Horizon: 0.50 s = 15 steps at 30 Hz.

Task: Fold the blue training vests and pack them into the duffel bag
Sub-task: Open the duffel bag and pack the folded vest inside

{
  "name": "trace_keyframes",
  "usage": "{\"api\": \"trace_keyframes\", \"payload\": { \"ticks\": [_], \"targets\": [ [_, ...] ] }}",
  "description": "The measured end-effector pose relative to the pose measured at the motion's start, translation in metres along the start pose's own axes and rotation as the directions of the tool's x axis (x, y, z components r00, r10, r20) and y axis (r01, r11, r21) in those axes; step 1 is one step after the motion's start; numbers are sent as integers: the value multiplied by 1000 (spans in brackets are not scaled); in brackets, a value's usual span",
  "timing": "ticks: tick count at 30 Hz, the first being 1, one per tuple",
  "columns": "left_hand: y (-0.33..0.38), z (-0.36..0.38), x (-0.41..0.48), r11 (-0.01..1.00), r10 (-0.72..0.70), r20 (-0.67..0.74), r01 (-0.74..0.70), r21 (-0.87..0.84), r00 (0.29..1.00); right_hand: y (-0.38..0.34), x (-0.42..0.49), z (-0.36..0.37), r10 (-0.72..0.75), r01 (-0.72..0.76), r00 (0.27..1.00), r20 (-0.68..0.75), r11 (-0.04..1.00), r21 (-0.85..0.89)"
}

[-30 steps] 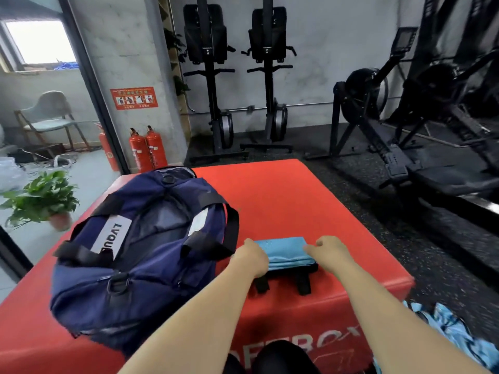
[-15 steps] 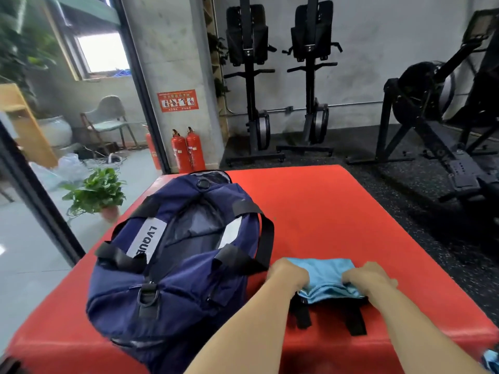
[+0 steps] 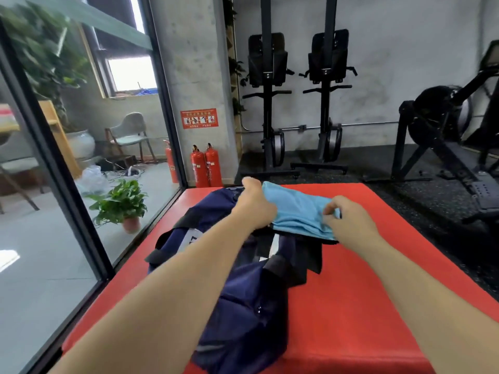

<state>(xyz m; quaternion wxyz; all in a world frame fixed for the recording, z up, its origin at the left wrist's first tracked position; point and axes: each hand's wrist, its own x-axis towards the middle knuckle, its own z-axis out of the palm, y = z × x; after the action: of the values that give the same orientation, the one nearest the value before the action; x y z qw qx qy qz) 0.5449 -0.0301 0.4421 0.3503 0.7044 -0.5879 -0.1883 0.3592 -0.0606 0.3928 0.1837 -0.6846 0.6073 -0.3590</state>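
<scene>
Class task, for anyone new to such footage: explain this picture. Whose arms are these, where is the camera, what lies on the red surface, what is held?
No machine here: a person wears a camera on the head, looking forward and down, so both bare arms are the wearer's own. On the red platform lies a navy duffel bag. The left hand and right hand each grip an end of a folded light blue vest, held in the air partly over the bag.

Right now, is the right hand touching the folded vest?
Touching. In the head view the right hand pinches the right edge of the folded blue vest, its fingers curled into the cloth. The left hand grips the other end.
</scene>
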Motion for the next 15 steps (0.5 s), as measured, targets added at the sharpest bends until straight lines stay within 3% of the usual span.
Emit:
{"api": "trace_keyframes", "payload": {
  "ticks": [5,11,15],
  "targets": [
    [-90,-67,26,980,-69,-60,79,185,996,-75,11,72,-70,60,963,258,997,46],
    [-173,-36,51,899,-143,65,102,426,988,-77,21,157,0,125,897,443,959,-253],
    [-195,-12,76,898,-147,105,88,432,984,-61,39,175,16,237,832,554,894,-382]
  ]
}}
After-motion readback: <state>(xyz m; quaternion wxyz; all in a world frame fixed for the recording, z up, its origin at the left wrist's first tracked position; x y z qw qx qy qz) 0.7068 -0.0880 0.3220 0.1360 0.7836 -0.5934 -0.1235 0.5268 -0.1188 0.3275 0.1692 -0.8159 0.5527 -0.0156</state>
